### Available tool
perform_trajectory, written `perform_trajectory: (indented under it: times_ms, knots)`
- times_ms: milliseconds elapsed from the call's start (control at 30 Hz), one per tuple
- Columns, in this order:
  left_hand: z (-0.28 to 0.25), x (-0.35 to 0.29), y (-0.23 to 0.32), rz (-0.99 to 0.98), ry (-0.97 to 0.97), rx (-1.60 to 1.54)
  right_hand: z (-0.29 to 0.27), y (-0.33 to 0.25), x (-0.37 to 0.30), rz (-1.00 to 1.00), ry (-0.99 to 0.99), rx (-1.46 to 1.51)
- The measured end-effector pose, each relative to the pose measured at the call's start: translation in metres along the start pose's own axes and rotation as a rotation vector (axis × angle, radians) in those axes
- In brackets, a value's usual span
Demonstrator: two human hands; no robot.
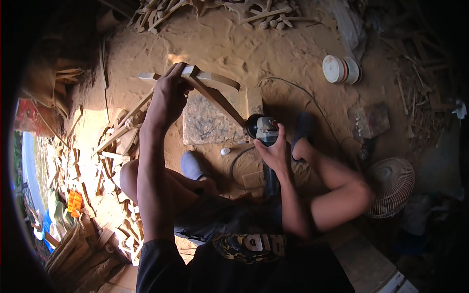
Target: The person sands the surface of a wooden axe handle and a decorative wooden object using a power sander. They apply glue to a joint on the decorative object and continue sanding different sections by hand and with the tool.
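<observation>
My left hand (172, 90) is wrapped round the top of a wooden piece (216, 97), where a curved crosspiece meets a long straight bar. The bar slants down to the right. An angle grinder (266, 129) is in my right hand (276, 152), its body partly covered by the fingers and its dark round disc facing left. The bar's lower end meets the disc or lies right beside it; whether they touch I cannot tell. Under the wood lies a worn, stained block (207, 124).
Many loose wooden pieces (129, 229) are heaped at the left, with another pile (266, 14) at the far side. A cable (312, 97) crosses the dusty ground. At the right are a white tub (334, 69), a square block (369, 120) and a round fan (391, 188).
</observation>
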State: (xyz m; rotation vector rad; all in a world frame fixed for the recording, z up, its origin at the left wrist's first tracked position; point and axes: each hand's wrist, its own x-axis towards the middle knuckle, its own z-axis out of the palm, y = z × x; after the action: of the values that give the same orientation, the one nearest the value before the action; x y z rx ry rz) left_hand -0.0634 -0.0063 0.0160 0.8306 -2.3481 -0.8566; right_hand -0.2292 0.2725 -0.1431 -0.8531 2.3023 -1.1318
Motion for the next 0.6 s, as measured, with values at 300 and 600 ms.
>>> perform_trajectory:
  times_ms: [300, 600]
  knots:
    - [-0.002, -0.001, -0.001, 0.080, 0.004, -0.016, 0.000, -0.020, 0.004, 0.074, -0.041, -0.122]
    - [0.033, -0.027, -0.047, -0.014, 0.450, 0.306, -0.023, -0.025, 0.003, 0.097, 0.065, -0.109]
